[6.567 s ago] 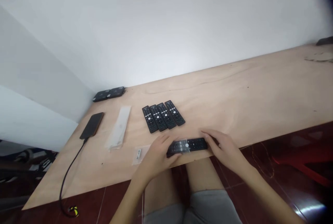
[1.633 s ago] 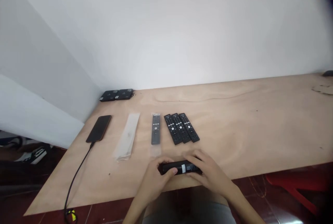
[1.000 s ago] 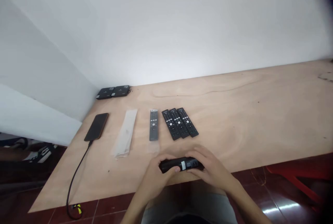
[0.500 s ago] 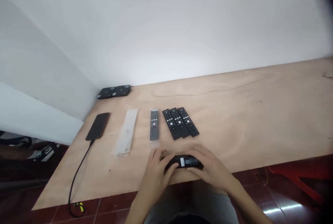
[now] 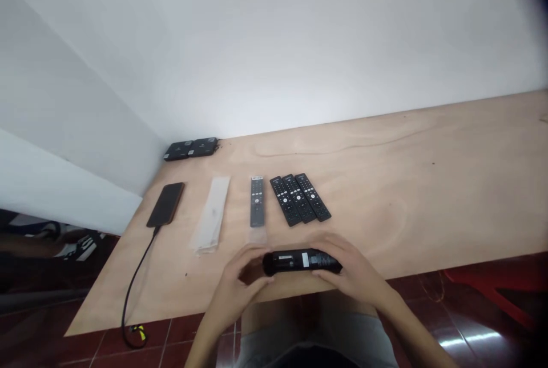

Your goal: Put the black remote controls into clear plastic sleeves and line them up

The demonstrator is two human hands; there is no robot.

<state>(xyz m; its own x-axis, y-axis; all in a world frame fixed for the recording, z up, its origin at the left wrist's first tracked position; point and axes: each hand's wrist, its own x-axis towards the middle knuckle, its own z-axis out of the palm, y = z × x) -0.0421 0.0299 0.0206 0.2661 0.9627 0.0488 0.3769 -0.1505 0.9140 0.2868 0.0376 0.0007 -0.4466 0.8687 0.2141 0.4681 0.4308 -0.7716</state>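
Observation:
A black remote control [image 5: 295, 260] lies crosswise near the table's front edge, its back turned up and showing white labels and what looks like a battery compartment at the left part. My right hand [image 5: 351, 268] grips its right end, thumb below and fingers along the far side. Around its left end, my left hand [image 5: 242, 276] curves with thumb and fingers apart, the fingertips close to the remote. Beyond it rest three black remotes [image 5: 299, 198], fanned and overlapping, buttons up. To their left is another remote [image 5: 257, 202] in a clear plastic sleeve.
An empty-looking translucent sleeve [image 5: 213, 214] lies left of the sleeved remote. A phone [image 5: 166, 204] with a black cable [image 5: 137, 276] hanging over the edge is farther left. Two black boxes [image 5: 190, 148] stand in the back corner by the wall. A red chair [image 5: 492, 282] is at right.
My left hand has come off the remote's left end and spread to the left, uncovering that end. My right hand still holds the remote. The view has shifted slightly.

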